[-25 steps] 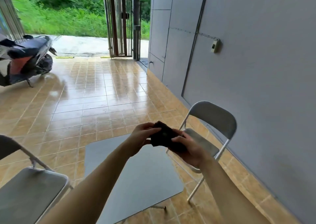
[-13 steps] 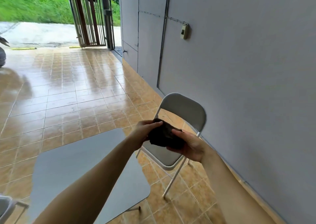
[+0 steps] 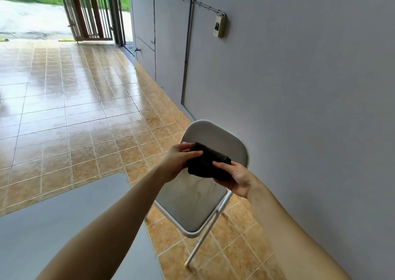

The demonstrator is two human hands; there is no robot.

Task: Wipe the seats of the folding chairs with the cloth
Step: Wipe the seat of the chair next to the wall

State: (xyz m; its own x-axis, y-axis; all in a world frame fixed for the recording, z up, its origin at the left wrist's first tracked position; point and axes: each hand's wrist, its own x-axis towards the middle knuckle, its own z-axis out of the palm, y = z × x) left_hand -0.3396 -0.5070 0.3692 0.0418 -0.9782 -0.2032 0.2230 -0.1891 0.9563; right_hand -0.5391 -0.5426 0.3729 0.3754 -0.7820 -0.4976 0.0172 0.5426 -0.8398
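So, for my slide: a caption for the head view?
Both hands, left and right, hold a dark cloth above a grey folding chair.

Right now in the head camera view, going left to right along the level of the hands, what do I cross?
Tiled floor → left hand → dark cloth → right hand → grey wall. Both hands hold the cloth above the folding chair.

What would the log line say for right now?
hands: both hold cloth | cloth: above chair seat | wiping: not begun
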